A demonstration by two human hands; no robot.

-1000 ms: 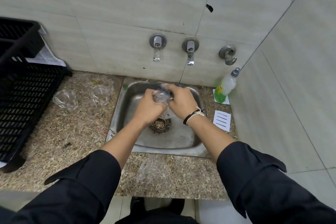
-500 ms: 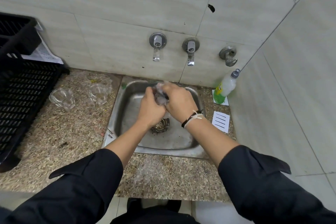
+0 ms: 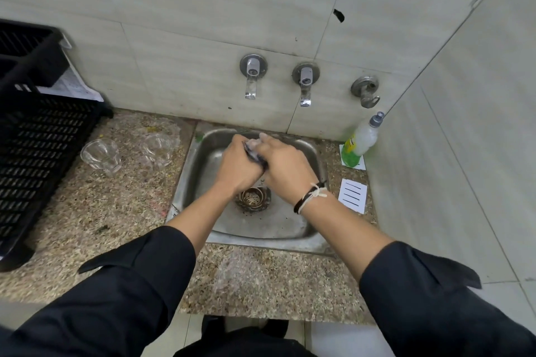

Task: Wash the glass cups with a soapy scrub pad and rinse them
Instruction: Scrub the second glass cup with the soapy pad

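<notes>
Both my hands meet over the steel sink (image 3: 290, 229), above its drain. My left hand (image 3: 236, 168) is curled round a glass cup (image 3: 255, 144), of which only a soapy, clear bit shows between the hands. My right hand (image 3: 285, 171) grips a dark scrub pad (image 3: 256, 156) and presses it against the cup; most of the pad is hidden. Two more glass cups stand on the speckled counter left of the sink, one (image 3: 100, 155) near the crate and one (image 3: 159, 148) closer to the sink.
A black plastic crate (image 3: 37, 139) fills the counter's left side. Two wall taps (image 3: 251, 78) (image 3: 304, 82) hang above the sink, with no water seen running. A green soap bottle (image 3: 361, 139) and a white lined card (image 3: 352, 195) sit right of the sink, by the side wall.
Both hands have closed tighter together and shifted slightly toward the back of the sink. The cup showed clearly between them a second ago and is now mostly covered.
</notes>
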